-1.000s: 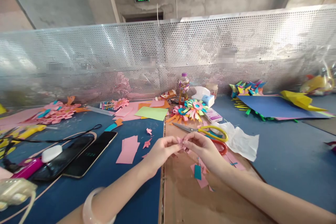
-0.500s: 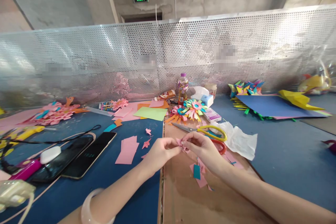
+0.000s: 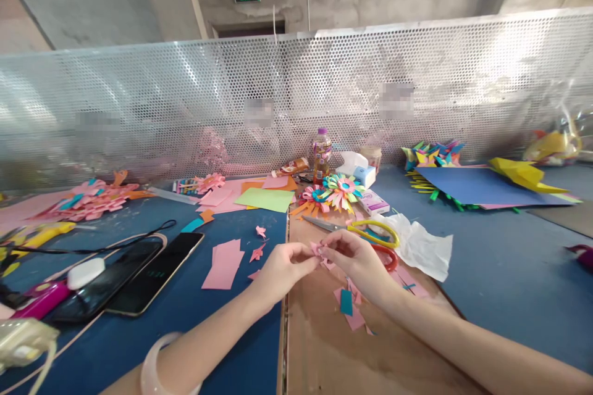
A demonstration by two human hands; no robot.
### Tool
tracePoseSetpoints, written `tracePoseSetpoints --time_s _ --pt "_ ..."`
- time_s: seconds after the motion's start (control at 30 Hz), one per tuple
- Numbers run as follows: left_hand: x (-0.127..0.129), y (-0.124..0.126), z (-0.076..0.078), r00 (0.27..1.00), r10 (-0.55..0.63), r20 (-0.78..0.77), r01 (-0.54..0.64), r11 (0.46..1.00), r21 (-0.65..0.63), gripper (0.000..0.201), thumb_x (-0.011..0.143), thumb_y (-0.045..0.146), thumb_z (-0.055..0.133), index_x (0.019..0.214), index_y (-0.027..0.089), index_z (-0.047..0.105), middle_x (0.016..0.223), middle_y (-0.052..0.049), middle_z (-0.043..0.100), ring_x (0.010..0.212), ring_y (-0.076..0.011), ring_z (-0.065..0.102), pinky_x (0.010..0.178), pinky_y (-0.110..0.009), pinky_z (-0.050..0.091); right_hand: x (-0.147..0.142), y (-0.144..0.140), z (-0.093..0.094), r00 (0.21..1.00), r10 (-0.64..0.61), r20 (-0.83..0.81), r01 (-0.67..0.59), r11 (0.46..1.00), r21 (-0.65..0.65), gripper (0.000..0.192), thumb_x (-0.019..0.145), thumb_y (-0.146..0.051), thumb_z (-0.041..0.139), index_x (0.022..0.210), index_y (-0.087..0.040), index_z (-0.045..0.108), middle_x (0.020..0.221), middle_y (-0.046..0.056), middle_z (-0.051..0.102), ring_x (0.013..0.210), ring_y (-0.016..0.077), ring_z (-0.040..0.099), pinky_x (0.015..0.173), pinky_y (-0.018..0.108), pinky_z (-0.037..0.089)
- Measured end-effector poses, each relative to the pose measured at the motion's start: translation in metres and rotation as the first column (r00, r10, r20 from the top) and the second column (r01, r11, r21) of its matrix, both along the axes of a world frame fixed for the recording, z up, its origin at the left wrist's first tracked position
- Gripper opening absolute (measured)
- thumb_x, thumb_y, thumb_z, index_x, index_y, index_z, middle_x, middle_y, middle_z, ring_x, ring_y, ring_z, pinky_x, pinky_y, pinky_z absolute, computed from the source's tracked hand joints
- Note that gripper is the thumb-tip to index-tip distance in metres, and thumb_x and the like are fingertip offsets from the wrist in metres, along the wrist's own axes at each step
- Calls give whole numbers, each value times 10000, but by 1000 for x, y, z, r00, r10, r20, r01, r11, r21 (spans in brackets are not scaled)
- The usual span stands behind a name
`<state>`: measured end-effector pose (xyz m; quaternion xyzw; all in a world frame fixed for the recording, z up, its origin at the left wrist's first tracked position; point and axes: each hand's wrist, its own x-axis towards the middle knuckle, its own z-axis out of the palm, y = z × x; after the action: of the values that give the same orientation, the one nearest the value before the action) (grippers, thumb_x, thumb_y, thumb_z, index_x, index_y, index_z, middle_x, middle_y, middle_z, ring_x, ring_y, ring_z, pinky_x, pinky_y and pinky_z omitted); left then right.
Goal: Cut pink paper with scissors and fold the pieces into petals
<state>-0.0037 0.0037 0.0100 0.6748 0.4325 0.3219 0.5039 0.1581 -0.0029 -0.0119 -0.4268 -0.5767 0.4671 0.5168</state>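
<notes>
Between the fingertips of both hands is a small piece of pink paper [image 3: 316,248], partly hidden by the fingers. My left hand [image 3: 286,266] pinches it from the left, and my right hand [image 3: 351,256] pinches it from the right. Just beyond my right hand lie scissors with yellow and red handles [image 3: 374,229], their blades pointing left. Pink paper scraps [image 3: 356,319] and a small blue paper piece [image 3: 346,302] lie below the hands on the brown board [image 3: 319,352]. To the left are cut pink paper rectangles [image 3: 223,265] and small folded pink pieces [image 3: 257,252].
Two phones [image 3: 157,278], cables and a yellow glue gun [image 3: 46,234] occupy the left side. Paper flowers [image 3: 343,190], a drink bottle [image 3: 321,157] and a tissue pack [image 3: 364,174] stand behind. A crumpled white tissue [image 3: 425,250] lies right. A perforated metal panel [image 3: 185,105] borders the back.
Both hands stay nearly in place, still pinching the pink paper, with only slight finger movement. The whole view shifts very slightly.
</notes>
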Motion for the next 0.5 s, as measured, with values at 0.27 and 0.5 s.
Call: tracePoseSetpoints --time_s 0.27,0.5 --pt "-2 2 -7 996 3 -92 7 994 105 252 742 367 577 840 156 672 853 -61 685 797 -203 600 716 -275 426 0 0 0 1000 -24 0 24 1000 9 263 694 -419 656 764 -179 575 715 14 614 639 131 550 588 257 454" --pt "-1 1 -4 998 -10 -57 16 994 105 254 751 377 561 801 152 670 836 -65 681 804 -206 600 722 -277 425 0 1 -1 999 -38 16 38 999 -4 279 681 -438 656 749 -175 594 696 13 621 637 139 565 591 267 450"
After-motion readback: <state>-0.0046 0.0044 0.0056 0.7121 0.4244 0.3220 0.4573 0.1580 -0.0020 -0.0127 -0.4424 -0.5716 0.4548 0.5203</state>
